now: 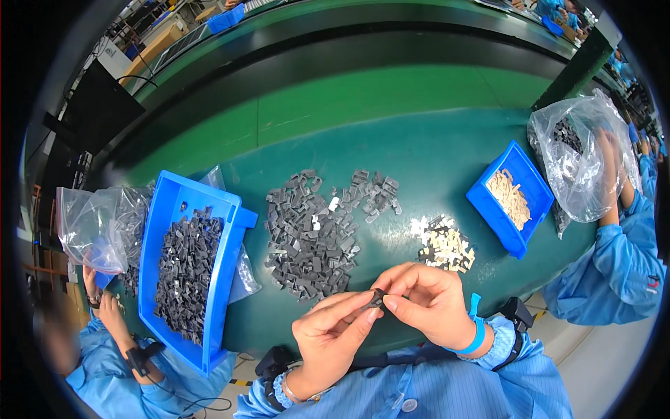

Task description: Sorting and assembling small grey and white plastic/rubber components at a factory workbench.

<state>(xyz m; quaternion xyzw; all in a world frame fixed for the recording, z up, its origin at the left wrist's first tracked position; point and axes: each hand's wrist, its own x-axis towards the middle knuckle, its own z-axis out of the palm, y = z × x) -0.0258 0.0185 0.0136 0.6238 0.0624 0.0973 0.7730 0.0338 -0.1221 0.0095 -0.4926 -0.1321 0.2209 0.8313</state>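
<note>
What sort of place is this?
Probably a factory's assembly or sorting area: small dark parts heaped on a green table, a large blue bin holding many more, and several blue work smocks.

A green table [433,160] carries dark pieces [314,255], blue bins [202,190].

We find the scene bright and fairly even, with pale sheen on the green counter [433,153], white glints on 2 clear bags [583,171] and a soft-edged shadow across the green surface [391,85] beyond. We see the fingers [413,312] crisply, though the small dark part [377,299] between them shows little detail and a head [59,332] at lower left is blurred. Fisheye distortion bows our straight edges toward a black rim.
</note>
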